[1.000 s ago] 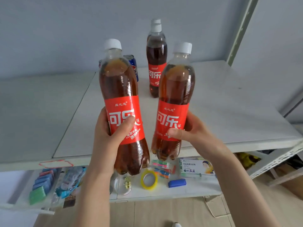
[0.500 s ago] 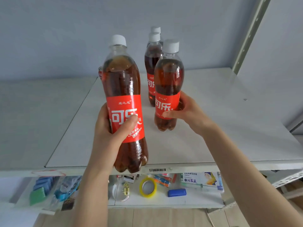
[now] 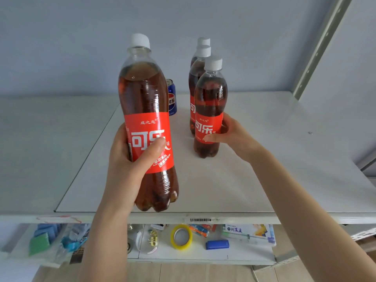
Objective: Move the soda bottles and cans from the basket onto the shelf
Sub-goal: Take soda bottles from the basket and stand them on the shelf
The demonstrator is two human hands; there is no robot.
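My left hand (image 3: pixel 130 159) grips a red-labelled cola bottle (image 3: pixel 145 98) with a white cap, upright above the front edge of the white shelf (image 3: pixel 264 159). My right hand (image 3: pixel 230 135) holds a second cola bottle (image 3: pixel 210 94) that stands on the shelf. Directly behind it stand two more cola bottles (image 3: pixel 196 78) in a row toward the wall. A blue Pepsi can (image 3: pixel 172 96) stands farther back, partly hidden by the left bottle. The basket is out of view.
A grey shelf upright (image 3: pixel 317 47) rises at the right rear. The lower shelf (image 3: pixel 234 253) carries a yellow tape roll (image 3: pixel 181 237), a blue eraser-like block (image 3: pixel 217 245), a boxed item (image 3: pixel 248 231) and bagged items (image 3: pixel 61 239). Bare shelf surface lies right of the bottles.
My right hand has carried its bottle forward and down onto the shelf, in front of the standing bottles. The left bottle has stayed near the front edge.
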